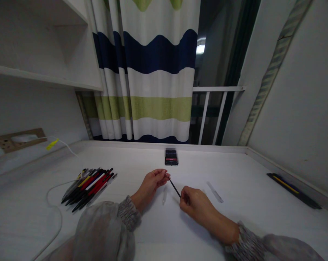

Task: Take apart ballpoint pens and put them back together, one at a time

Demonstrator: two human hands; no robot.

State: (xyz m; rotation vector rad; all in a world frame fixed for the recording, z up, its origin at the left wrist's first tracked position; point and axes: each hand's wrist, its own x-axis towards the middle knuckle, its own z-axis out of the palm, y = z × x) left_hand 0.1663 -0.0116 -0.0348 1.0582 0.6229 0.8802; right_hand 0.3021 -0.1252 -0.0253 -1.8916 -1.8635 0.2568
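A thin dark pen refill (pixel 175 186) slants between my two hands, above the desk. My left hand (pixel 153 183) pinches its upper left end between thumb and fingers; a ring shows on one finger. At its lower right end, my right hand (pixel 195 203) is closed on it with bent fingers. A clear pen barrel (pixel 164 195) lies on white paper between the hands. Further right, beyond my right hand, rests a flat translucent strip (pixel 215 192), perhaps a ruler or sleeve; its kind is unclear.
Several pens (pixel 89 186) lie in a pile on the left, beside a white cable (pixel 61 214). A phone (pixel 171 156) lies at the back centre of the white desk (pixel 142 156). Along the right edge is a long black object with a yellow stripe (pixel 293 190). A curtain (pixel 158 83) hangs behind.
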